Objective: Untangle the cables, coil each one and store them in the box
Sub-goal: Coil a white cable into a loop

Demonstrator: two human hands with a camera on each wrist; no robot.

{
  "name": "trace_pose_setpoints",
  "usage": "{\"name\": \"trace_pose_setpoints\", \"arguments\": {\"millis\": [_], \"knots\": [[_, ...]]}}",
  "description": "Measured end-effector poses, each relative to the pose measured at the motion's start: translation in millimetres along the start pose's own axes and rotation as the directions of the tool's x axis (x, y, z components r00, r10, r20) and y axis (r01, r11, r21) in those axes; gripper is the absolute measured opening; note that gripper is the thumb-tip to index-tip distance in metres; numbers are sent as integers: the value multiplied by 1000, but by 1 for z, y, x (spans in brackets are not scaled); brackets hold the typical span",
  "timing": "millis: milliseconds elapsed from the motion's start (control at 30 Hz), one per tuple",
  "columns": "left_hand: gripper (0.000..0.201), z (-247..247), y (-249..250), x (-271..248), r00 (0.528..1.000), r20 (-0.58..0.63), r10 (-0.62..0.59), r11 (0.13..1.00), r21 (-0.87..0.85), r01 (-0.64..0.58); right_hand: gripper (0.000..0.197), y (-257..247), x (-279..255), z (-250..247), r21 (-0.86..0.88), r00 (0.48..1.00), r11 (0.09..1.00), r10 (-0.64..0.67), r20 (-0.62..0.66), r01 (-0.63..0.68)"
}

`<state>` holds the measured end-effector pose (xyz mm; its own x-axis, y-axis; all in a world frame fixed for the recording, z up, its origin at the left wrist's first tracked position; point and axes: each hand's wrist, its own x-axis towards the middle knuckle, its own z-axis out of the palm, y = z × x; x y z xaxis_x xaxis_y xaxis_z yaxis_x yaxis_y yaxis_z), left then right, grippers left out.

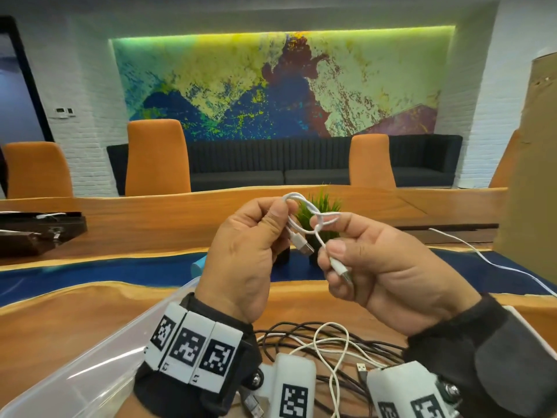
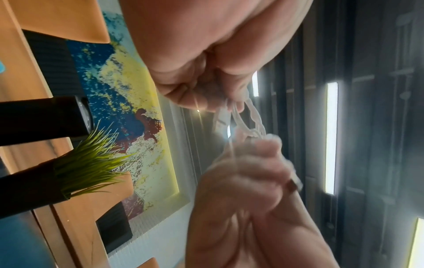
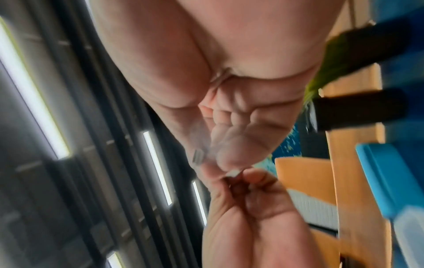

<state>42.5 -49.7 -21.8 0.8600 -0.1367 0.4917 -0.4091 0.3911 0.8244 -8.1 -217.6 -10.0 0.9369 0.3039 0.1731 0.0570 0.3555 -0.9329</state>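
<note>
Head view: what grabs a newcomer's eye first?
Both hands, raised mid-frame: the left hand and right hand pinch a short white cable looped between them. Behind, a vivid mural fills the far wall. Below the wrists, a tangle of cables lies on the wooden table.

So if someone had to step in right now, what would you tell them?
Left hand pinches the loops of a short white cable; right hand pinches its other end near the plug. Both are held above the table.
Done: that cable is pulled free of the pile.
Left: finish coiling it and put it in the clear box, then sort the tangled black and white cables lying below the wrists.
</note>
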Motion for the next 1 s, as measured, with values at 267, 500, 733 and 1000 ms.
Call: {"name": "trace_pose_setpoints", "arguments": {"millis": [267, 500, 733, 1000], "knots": [[17, -3, 1, 4, 982, -160, -97, 963, -263, 52, 6, -4, -6, 9, -657, 996, 752, -17, -91, -47], [26, 3, -5, -2, 971, -151, 188, 971, 180, -160, 11, -10, -10, 13, -482, 984, 876, -99, -151, 14], [21, -7, 1, 1, 941, -112, 319, 894, 364, -260, 14, -18, -9, -1, -581, 904, 813, -270, -332, 30], [18, 8, -5, -3, 992, 13, -129, 979, -158, 129, 9, 10, -2, 18, -861, 983, 504, -180, -23, 72]]}}
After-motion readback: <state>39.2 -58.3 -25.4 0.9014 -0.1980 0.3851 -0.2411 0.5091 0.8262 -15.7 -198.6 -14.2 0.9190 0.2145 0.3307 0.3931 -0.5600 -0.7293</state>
